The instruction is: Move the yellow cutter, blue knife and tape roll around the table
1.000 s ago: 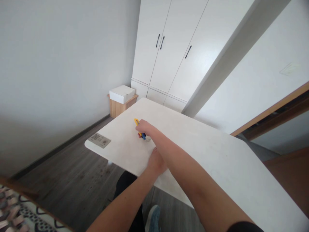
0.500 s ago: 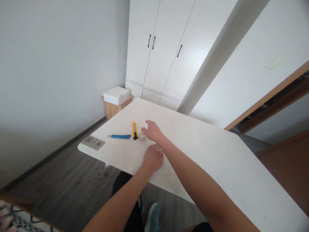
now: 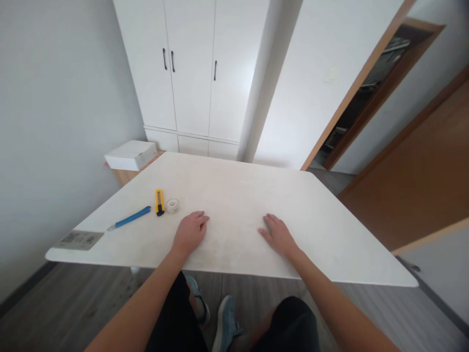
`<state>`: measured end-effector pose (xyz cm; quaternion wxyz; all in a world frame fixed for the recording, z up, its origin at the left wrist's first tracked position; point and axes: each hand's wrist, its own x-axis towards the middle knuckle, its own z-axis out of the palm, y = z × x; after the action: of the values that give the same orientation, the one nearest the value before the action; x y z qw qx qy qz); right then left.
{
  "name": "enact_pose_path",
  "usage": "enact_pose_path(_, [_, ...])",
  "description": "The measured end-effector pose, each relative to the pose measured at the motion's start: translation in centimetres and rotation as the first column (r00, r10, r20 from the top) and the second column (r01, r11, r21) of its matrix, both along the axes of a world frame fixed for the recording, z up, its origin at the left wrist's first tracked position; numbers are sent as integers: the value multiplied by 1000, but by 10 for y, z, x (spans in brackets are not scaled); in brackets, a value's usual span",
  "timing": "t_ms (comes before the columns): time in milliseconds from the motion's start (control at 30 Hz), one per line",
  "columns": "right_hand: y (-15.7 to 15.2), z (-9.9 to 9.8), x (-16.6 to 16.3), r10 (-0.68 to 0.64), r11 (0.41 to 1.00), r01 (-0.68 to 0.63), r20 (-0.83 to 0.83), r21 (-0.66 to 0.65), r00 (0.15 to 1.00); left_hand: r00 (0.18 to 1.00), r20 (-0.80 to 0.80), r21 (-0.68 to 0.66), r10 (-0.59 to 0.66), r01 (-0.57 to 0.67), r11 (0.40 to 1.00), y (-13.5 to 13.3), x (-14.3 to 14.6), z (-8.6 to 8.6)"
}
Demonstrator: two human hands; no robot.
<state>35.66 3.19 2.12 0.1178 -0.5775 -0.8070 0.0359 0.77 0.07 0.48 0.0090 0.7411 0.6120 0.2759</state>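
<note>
My left hand rests on the white table, palm down, holding nothing, its fingers loosely bent with the thumb apart. To the right, my right hand lies on the tabletop with fingers stretched out and nothing in them. A small white roll of tape lies flat just beyond my left hand, not touched by it. Beside the roll is a yellow box cutter with a black end. Farther left, a slim blue cutter with a pale tip lies at a slant.
A printed label is stuck on the table's left corner. Behind that side, a white box sits on a low wooden stand. White cupboards stand along the far wall. A brown wooden door is at right.
My right hand has left the tape roll and moved right, away from my left hand, onto the tabletop. The view has turned right. The roll and both cutters stay on the table.
</note>
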Motion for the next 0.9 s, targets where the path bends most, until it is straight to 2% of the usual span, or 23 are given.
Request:
enact_pose_path(167, [-14, -8, 2, -9, 1000, 8, 43, 14, 999, 1000, -19, 17, -9, 9, 1000, 0, -2, -1])
enact_pose_path(667, [-16, -7, 3, 0, 1000, -1, -16, -14, 1000, 999, -2, -32, 32, -32, 999, 1, -3, 0])
enact_pose_path(900, [-14, -4, 2, -12, 1000, 12, -29, -27, 999, 998, -65, -20, 19, -20, 1000, -2, 0, 4])
